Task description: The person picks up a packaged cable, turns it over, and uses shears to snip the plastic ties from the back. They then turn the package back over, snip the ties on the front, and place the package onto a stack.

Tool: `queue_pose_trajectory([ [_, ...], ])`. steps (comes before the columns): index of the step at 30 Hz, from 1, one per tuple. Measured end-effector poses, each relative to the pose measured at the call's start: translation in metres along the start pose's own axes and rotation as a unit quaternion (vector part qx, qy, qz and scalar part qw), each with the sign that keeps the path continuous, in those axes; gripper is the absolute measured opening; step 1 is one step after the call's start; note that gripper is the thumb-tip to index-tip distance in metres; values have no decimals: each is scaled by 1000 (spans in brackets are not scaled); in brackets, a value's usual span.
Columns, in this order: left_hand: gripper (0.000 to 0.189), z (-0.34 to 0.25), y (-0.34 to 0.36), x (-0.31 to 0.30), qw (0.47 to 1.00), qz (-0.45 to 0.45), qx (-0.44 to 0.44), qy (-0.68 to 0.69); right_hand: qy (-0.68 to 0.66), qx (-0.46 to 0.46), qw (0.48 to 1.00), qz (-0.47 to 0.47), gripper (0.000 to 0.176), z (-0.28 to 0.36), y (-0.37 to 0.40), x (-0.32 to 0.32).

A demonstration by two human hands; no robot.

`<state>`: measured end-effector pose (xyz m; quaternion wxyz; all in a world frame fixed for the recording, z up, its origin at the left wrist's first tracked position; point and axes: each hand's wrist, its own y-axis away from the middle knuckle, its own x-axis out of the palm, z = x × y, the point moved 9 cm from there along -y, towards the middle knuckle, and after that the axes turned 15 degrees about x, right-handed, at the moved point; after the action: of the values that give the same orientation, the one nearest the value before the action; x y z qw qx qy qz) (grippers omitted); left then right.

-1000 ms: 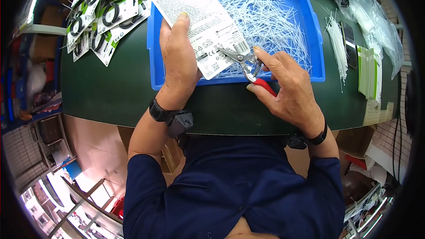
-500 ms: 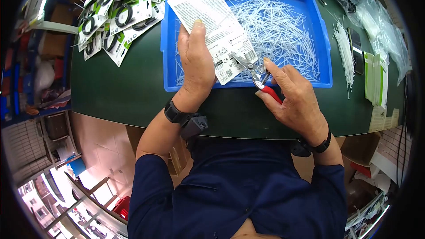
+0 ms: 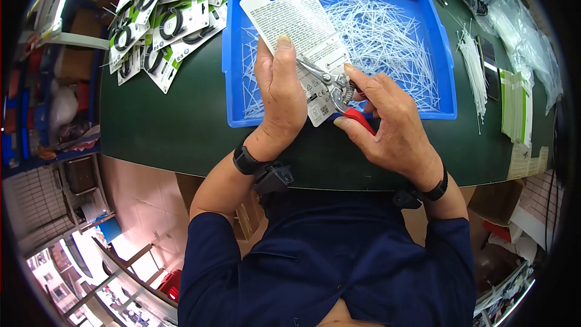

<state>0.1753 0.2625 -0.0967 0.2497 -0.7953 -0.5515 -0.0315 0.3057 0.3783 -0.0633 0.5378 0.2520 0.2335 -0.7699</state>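
The site appears to be a packing workshop. Indicators: a dark green bench (image 3: 175, 136), a blue rectangular plastic tray (image 3: 232, 85) of thin white strips (image 3: 381, 42), red-handled metal cutters (image 3: 328, 79), and heaped white-and-green cardboard packs (image 3: 195, 19) carrying coiled black cables (image 3: 180, 20).

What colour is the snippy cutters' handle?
The visible handle is red, clearest in the head view.

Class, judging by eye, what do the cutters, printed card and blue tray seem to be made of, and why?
Cutters: shiny metal, from bright silvery reflections; the red grip, evenly coloured, may be plastic.
Printed card: probably stiff paperboard, given its flat, crisp-edged shape; coating unclear.
Blue tray: likely smooth moulded plastic, given its even colour and rounded corners.
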Motion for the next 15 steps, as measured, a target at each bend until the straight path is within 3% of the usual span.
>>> queue_pose_trajectory([
  [15, 40, 8, -1, 3, 1000, 25, -7, 9, 68, -16, 997, -34, 69, -2, 1, 6],
])
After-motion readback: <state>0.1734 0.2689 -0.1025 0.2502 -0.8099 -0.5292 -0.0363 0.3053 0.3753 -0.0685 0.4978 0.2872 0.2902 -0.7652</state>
